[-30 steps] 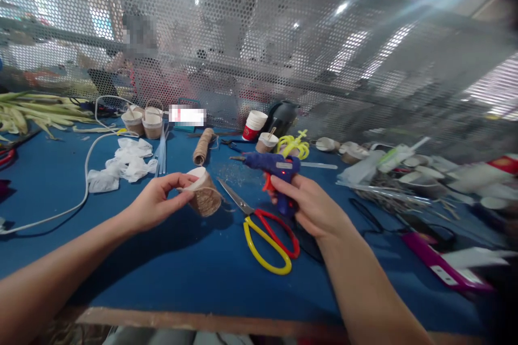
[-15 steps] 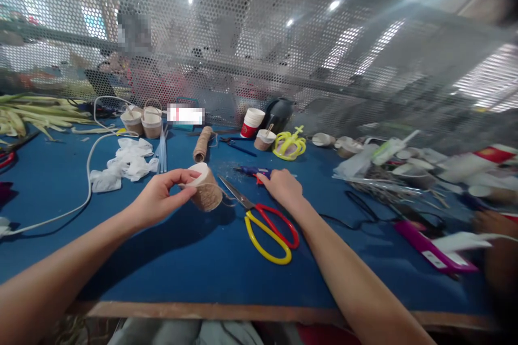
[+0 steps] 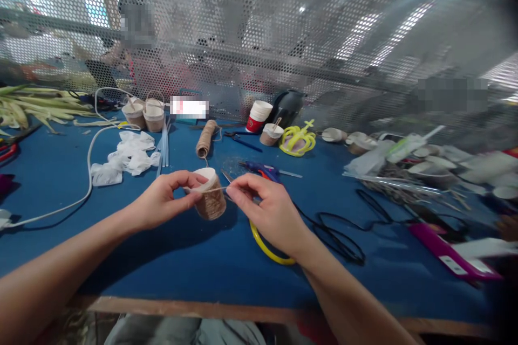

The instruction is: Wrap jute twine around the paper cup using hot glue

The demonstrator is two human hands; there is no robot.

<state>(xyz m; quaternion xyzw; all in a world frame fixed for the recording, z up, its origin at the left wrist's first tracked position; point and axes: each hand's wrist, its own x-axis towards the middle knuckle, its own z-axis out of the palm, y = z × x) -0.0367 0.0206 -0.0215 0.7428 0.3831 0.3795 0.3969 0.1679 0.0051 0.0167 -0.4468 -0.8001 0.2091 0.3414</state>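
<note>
My left hand point(image 3: 172, 200) pinches the rim of a small paper cup point(image 3: 211, 205) wrapped in brown twine, its white mouth tilted up. A strand of twine point(image 3: 216, 190) runs taut across the cup to my right hand point(image 3: 263, 207), whose thumb and fingers close on it. Under my right hand lie scissors, with a yellow handle point(image 3: 269, 248) showing and the rest mostly hidden. Just beyond that hand rests a blue glue gun point(image 3: 263, 170) with a clear glue stick in its back. A twine spool point(image 3: 206, 139) lies behind the cup.
Crumpled white material point(image 3: 127, 159) and clear sticks point(image 3: 164, 145) lie left. Wrapped cups point(image 3: 154, 118), a red-white cup stack point(image 3: 259, 116) and a yellow crown-like piece point(image 3: 298, 140) stand at the back. A black cable point(image 3: 340, 237) and a purple power strip point(image 3: 451, 253) lie right.
My right hand has let go of the glue gun, leaving it on the table, and moved left and nearer to grip the twine at the cup. The cup is turned more upright.
</note>
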